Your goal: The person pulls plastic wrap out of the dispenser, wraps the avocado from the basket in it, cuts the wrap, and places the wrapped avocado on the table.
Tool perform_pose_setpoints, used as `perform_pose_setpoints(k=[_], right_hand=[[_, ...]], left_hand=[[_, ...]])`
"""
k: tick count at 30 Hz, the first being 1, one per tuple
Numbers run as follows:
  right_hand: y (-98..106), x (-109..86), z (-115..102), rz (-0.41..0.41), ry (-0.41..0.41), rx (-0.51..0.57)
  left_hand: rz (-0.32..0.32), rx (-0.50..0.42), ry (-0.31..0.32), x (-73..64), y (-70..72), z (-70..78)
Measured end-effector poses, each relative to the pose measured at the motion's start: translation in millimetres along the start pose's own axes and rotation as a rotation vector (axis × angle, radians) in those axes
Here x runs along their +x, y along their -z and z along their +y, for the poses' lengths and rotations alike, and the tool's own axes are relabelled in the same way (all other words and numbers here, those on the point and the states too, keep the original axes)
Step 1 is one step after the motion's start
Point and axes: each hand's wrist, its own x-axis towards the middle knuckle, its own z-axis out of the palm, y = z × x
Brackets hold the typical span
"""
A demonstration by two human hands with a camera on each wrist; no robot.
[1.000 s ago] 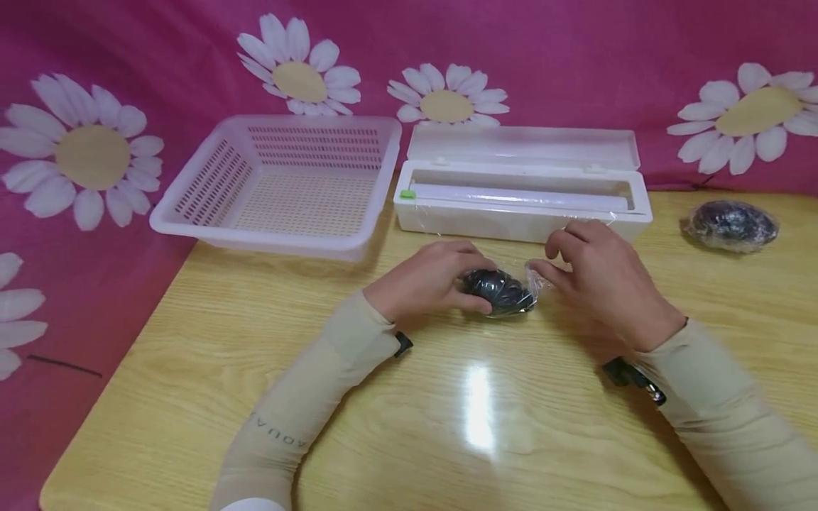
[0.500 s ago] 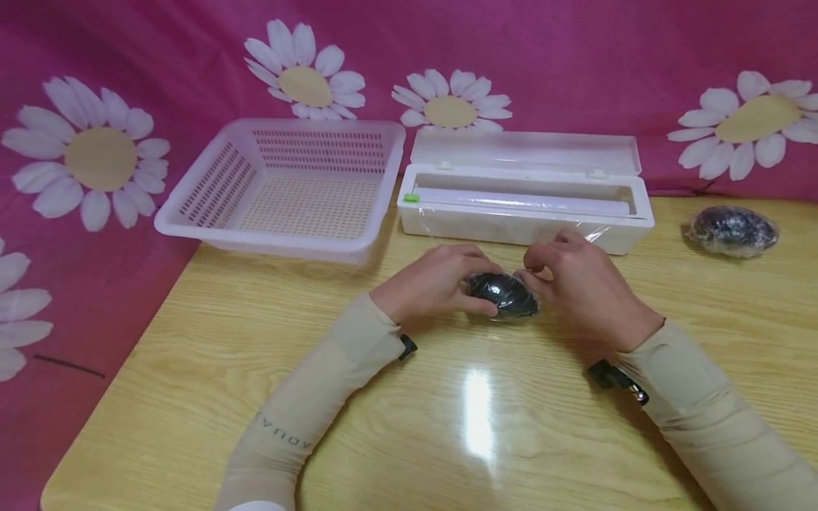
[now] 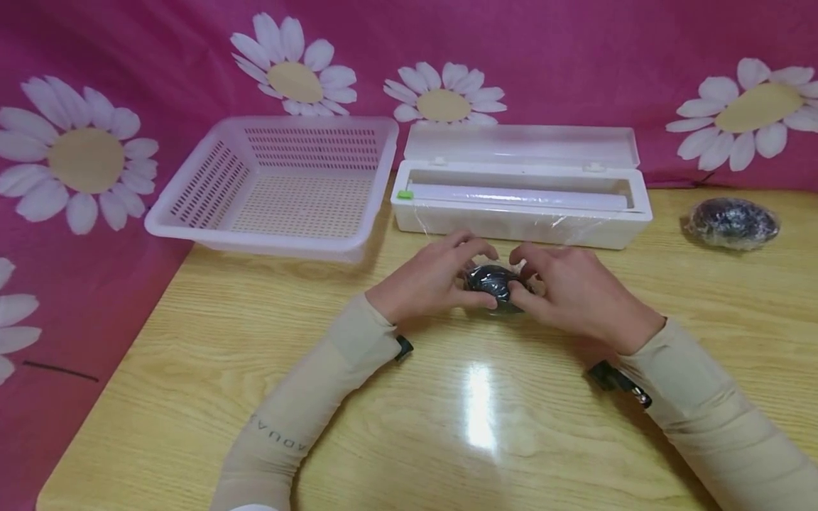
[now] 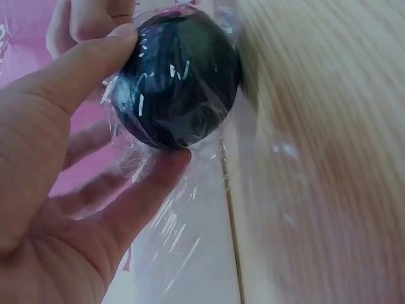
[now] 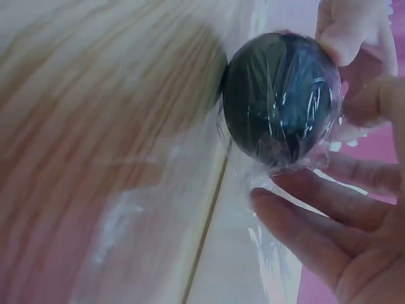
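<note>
Left hand (image 3: 429, 281), right hand (image 3: 578, 297) — wrapped object (image 3: 491, 282) between

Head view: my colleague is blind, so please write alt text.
A left hand and right hand curl around a dark, film-wrapped oval object on a wooden table; behind are a slotted basket and open cling-film dispenser, with another wrapped object at right.

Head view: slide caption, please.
Left hand and right hand around a dark film-wrapped object; open white box and basket behind.
</note>
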Motion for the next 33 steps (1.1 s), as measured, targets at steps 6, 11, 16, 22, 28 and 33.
perform_pose_setpoints(k=[6, 11, 16, 22, 28, 33], right_hand=[[0, -3.1, -3, -0.067, 0.003, -0.021], [-1, -3.4, -4, -0.09, 0.01, -0.015], [-1, -2.2, -7, -0.122, -0.033, 0.021], [-3, -1.9, -9, -0.157, -0.074, 0.011], [-2, -0.6, -6, -0.12, -0.05, 0.022], [1, -1.9, -3, -0.117, -0.013, 0.049]], left_hand=[[0.052, -0.079, 0.012, 0.7, -1.6, -4.2], [0.079, -0.116, 0.032, 0.2, -2.2, -6.1], [0.109, -0.122, 0.023, 0.7, -5.1, -6.4], [0.114, 0.033, -0.051, 1.8, -6.5, -4.2], [0.052, 0.059, -0.034, 1.9, -9.5, -0.5], [0.026, 0.072, -0.037, 2.9, -12.4, 0.3]])
